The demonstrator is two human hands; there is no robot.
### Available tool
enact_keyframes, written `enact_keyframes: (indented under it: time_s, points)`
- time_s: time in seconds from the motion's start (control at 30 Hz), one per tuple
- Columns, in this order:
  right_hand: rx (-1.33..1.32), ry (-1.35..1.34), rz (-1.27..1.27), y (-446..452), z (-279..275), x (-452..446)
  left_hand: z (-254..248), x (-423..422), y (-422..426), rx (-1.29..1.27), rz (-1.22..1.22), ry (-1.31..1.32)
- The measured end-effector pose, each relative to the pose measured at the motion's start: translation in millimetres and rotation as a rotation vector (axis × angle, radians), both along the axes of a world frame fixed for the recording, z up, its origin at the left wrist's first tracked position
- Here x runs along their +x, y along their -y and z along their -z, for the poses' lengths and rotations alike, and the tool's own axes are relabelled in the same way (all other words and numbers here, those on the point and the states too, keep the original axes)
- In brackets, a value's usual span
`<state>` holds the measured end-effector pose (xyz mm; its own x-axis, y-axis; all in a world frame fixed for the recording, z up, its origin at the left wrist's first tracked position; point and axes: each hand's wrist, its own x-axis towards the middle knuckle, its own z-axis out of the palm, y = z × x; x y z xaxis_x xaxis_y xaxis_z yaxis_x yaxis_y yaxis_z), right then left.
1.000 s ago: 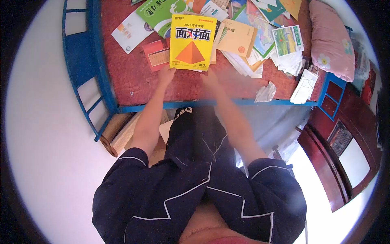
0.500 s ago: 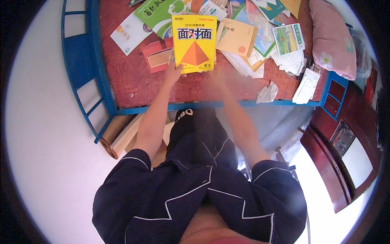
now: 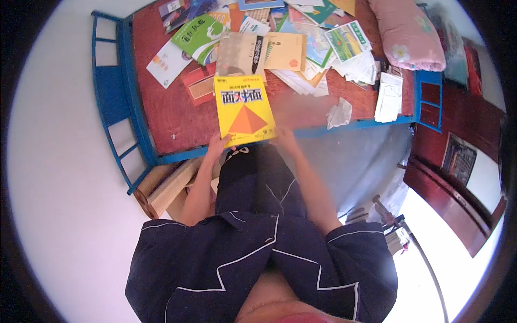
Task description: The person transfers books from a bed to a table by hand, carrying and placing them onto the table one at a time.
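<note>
A wide bed with a blue metal frame and a mottled red cover (image 3: 180,126) stretches before the person, and I see a plump pink pillow with flowers (image 3: 409,35) at its right end. Out over the bed's near edge is a thick yellow book with an orange pyramid (image 3: 245,110), front cover up. Just beyond it lie a green-and-white booklet (image 3: 199,40), a grey-brown book with a black strip (image 3: 235,54) and a tan book (image 3: 285,51); crumpled white paper (image 3: 339,114) sits to the right. The left hand (image 3: 217,144) pinches the yellow book's lower left corner, nearly closed; the right hand (image 3: 285,139), blurred, is at the other corner, its grip unclear to me.
</note>
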<state>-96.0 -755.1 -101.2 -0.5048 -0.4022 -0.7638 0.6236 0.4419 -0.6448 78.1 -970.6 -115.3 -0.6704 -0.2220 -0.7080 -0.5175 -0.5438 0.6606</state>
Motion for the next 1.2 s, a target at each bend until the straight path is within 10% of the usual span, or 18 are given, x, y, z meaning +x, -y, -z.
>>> enact_keyframes:
  time_s: [0.8,1.2]
  points:
    - [0.158,-0.314,0.923,-377,-116,123,-101,-137,-349,-0.022,0.969,-0.079]
    - [0.152,-0.337,1.387,-511,-80,140,-94,-203,-526,0.102,1.254,-0.07]
